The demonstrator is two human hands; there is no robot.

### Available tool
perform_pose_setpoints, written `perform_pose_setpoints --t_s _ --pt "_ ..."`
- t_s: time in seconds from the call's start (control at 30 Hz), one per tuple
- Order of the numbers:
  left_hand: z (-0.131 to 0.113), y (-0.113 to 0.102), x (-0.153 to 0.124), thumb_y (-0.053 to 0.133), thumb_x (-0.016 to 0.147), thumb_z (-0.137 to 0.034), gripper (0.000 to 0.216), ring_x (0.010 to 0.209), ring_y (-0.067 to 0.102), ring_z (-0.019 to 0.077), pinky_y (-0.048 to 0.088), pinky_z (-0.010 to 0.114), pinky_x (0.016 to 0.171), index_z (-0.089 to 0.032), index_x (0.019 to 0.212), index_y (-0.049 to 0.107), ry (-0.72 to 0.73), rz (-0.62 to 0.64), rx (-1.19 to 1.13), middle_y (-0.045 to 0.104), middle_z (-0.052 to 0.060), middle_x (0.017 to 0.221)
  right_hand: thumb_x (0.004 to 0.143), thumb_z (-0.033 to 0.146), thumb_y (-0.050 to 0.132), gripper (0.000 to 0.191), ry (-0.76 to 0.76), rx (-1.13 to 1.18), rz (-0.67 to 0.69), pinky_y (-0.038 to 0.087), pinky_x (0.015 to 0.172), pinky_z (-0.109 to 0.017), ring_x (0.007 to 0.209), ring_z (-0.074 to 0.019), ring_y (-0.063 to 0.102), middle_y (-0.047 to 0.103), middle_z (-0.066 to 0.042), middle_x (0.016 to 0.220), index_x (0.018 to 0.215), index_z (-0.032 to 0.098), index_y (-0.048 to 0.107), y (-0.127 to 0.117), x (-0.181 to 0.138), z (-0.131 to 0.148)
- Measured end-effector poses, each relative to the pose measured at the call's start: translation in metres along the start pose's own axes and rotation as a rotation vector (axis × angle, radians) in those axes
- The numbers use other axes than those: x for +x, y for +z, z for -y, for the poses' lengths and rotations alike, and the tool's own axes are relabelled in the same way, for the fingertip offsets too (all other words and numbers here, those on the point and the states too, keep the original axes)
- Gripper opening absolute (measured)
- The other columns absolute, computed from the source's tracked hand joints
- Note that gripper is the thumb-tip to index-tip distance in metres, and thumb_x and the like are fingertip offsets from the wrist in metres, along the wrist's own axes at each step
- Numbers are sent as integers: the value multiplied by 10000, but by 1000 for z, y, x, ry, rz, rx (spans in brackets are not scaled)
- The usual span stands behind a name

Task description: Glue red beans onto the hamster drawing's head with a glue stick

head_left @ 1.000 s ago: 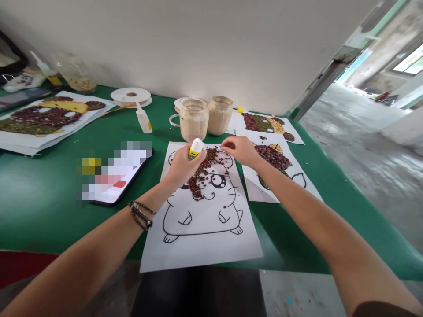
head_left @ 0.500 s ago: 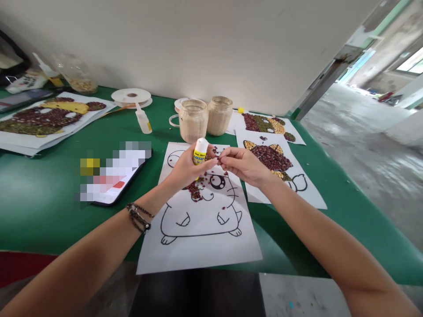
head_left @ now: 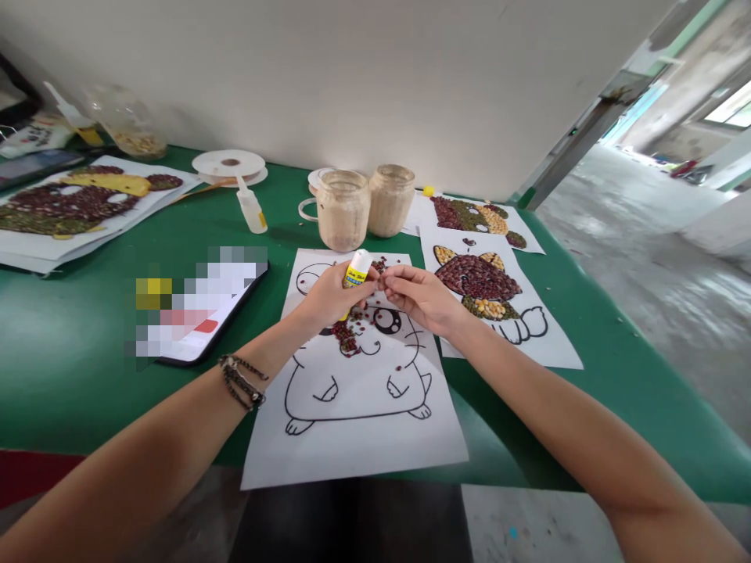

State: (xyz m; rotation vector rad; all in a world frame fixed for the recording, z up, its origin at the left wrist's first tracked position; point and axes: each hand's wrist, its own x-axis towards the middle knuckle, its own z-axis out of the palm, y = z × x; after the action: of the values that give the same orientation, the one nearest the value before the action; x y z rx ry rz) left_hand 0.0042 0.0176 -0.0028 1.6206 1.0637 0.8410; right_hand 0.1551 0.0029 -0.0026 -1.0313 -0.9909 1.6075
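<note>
1. my left hand (head_left: 334, 297) is wrapped around the glue stick (head_left: 357, 272), white end up, mid-frame.
2. my right hand (head_left: 425, 299), just to its right, has its fingertips bunched near my left hand; too small to tell whether they pinch anything.
3. under both, from mid-frame to lower centre, lies the animal drawing (head_left: 357, 399), red and green seeds (head_left: 347, 339) scattered over its face.

Single view, worn on head, facing forward and down over person's forearms (head_left: 164, 453). Left hand (head_left: 332, 299) and right hand (head_left: 427, 299) close, near frame center; forearms run in from lower corners. Counter (head_left: 88, 328) spans middle of frame, wall (head_left: 328, 78) behind fills top, floor (head_left: 622, 211) recedes farther off at upper right.
</note>
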Motion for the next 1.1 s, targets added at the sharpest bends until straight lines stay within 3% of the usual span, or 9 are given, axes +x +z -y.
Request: perform_pose_setpoints --t_s 0.13,0.27,0.43,0.6,0.87,1.1 --pt "4 1 0 528 659 -232 152 449 438 58 350 180 427 -162 794 526 8 -5 110 478 -50 541 573 159 662 140 -74 -66 -83 409 528 -192 527 -30 470 548 54 632 678 178 571 -9 3 1" --pt "6 4 -2 508 685 -291 153 470 430 66 341 195 430 -163 765 532 116 -17 253 505 -32 592 585 144 642 121 -312 -191 -181 408 544 -192 538 -31 468 526 67 606 650 183 548 -7 -3 8" --pt "6 6 -5 484 694 -246 113 555 482 82 380 205 506 -166 758 532 244 25 308 548 -17 661 622 143 626 63 -551 -489 -184 422 530 -210 553 -53 502 575 38 617 624 172 570 4 -19 12" --pt "3 9 -9 484 702 -226 67 524 441 73 356 199 491 -167 678 504 334 32 362 501 -37 585 666 158 610 29 -723 -599 -200 450 576 -233 624 -80 544 602 21 657 658 181 594 9 -27 9" --pt "-2 9 -13 486 698 -228 64 501 415 64 343 186 458 -167 686 500 328 108 286 477 -45 569 719 177 569 69 -884 -772 -168 458 632 -268 690 -109 558 625 6 688 686 202 624 5 -29 5" --pt "-2 6 -12 468 690 -182 57 487 407 49 348 164 440 -164 733 499 246 169 170 484 -44 600 777 189 495 168 -956 -971 -201 473 669 -280 747 -119 582 653 -6 786 849 226 643 -1 -38 7"
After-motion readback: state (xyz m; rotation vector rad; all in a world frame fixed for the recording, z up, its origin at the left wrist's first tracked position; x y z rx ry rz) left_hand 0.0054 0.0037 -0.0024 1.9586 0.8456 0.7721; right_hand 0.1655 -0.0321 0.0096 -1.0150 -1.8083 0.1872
